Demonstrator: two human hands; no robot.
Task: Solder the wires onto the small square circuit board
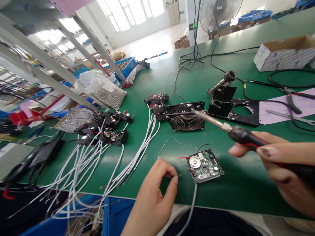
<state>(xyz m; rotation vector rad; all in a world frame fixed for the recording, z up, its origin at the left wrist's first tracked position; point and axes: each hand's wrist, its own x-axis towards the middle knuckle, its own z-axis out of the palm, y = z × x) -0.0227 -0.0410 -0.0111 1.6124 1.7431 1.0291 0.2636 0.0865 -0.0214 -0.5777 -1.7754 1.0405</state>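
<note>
On the green bench mat [172, 82], close to its near edge, lies a small circuit board [204, 166] in a dark frame, and all other places are told from this board. The left hand [154, 193] is just to the left of it, with thumb and forefinger pinched together on the end of a thin solder wire [172, 140], which loops away behind the board. The right hand [283, 167] is to the right of the board and above it, closed in a pen grip around the dark handle of a soldering iron [236, 131]; the metal tip points away from the board, towards a black cooling fan [185, 116] that stands beyond it. To the right of the fan is the black iron stand [225, 95]. Far to the left of the board lie many white wire harnesses [98, 164] with black switch parts.

I judge that the board is light and stiff but fragile: its small parts and the red and black leads at its left side can break off easily. It is best taken by the outer frame edge, not by the components or by the grey cable [192, 203] which goes out from its near side. The solder wire is soft and bends easily, so a light pinch near its end is enough.
</note>
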